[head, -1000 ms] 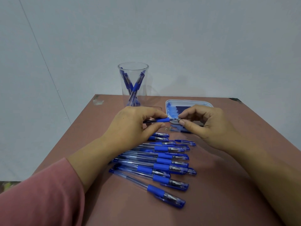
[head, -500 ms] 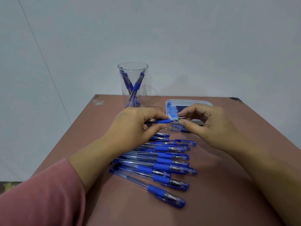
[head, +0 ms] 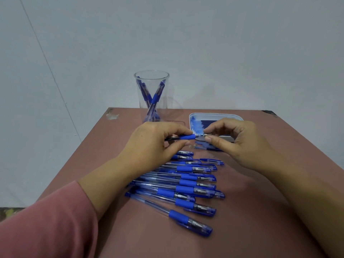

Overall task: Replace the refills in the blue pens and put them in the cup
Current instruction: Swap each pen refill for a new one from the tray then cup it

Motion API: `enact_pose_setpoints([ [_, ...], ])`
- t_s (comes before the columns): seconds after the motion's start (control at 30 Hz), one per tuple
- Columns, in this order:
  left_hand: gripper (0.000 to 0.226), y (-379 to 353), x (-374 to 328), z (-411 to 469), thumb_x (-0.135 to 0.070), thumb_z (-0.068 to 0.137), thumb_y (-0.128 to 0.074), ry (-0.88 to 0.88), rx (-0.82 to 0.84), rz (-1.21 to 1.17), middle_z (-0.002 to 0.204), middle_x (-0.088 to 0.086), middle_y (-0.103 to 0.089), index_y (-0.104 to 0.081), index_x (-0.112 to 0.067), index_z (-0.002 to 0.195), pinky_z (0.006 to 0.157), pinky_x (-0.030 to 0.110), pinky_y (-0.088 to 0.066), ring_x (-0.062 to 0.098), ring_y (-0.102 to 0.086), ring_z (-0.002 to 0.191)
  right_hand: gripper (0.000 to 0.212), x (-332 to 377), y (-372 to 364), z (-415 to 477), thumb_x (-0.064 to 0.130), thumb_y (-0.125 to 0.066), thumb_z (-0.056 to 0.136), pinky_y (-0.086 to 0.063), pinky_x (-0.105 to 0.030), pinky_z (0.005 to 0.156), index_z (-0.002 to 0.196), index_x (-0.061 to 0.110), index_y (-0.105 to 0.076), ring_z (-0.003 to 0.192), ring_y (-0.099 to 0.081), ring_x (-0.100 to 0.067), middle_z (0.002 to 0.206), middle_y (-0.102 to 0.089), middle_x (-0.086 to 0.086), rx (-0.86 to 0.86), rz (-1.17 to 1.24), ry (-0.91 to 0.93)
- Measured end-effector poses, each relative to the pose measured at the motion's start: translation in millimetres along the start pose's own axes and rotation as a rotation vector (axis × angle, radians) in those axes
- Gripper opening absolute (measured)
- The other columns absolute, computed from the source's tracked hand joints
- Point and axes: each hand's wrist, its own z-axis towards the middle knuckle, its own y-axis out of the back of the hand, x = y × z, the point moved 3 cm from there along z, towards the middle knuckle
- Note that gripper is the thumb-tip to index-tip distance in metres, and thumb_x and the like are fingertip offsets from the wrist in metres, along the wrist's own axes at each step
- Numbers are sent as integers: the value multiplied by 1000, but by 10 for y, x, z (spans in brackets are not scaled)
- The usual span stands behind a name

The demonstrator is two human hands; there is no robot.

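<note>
My left hand [head: 152, 146] grips a blue pen [head: 187, 137] by its barrel, blue rubber grip pointing right, held above the table. My right hand [head: 236, 142] pinches the pen's metal tip end [head: 205, 135] between thumb and forefinger. A clear cup [head: 151, 95] stands at the table's back, holding a few blue pens. A white tray [head: 214, 116] with dark blue refills sits to the cup's right, partly hidden by my right hand. Several capped blue pens [head: 186, 185] lie in a row below my hands.
The brown table [head: 260, 211] has bare surface at the right and front. A loose pen cap [head: 212, 161] and small parts [head: 193, 145] lie near the tray. A pale wall rises behind the table's back edge.
Both hands have stayed almost in place; the pen and my fingers at its tip have shifted only slightly.
</note>
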Motion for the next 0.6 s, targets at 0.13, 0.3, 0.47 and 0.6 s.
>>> enact_pose_setpoints([
  [0.13, 24, 3, -25, -5, -31, 85, -72, -23, -6, 10, 93, -18, -72, -73, -29, 108, 68, 28, -58, -1, -66, 79, 12, 7, -97, 0, 40, -64, 76, -51, -15, 75, 88, 38, -65, 82, -65, -4, 87, -69, 15, 19, 14, 21],
  [0.3, 25, -12, -13, -5, -28, 84, -75, -13, 8, 26, 93, -19, -72, -72, -31, 109, 68, 29, -58, -2, -65, 79, 10, -34, -111, 6, 46, -57, 82, -46, -10, 73, 90, 43, -62, 84, -64, 0, 91, -67, 21, 52, -73, 71],
  [0.47, 24, 4, -13, -3, -30, 84, -73, -25, -10, 13, 94, -19, -72, -73, -29, 109, 69, 28, -58, -2, -66, 81, 21, -30, -76, 10, 36, -69, 83, -47, -12, 76, 96, 45, -55, 85, -63, -5, 95, -63, 17, 8, -169, 183],
  [0.6, 23, 5, -17, 1, -32, 85, -73, -25, -2, 10, 93, -20, -71, -73, -29, 109, 69, 28, -58, -2, -66, 80, 7, -62, -75, 12, 42, -59, 88, -43, -8, 72, 94, 42, -59, 84, -61, 0, 86, -65, 20, 12, -232, 196],
])
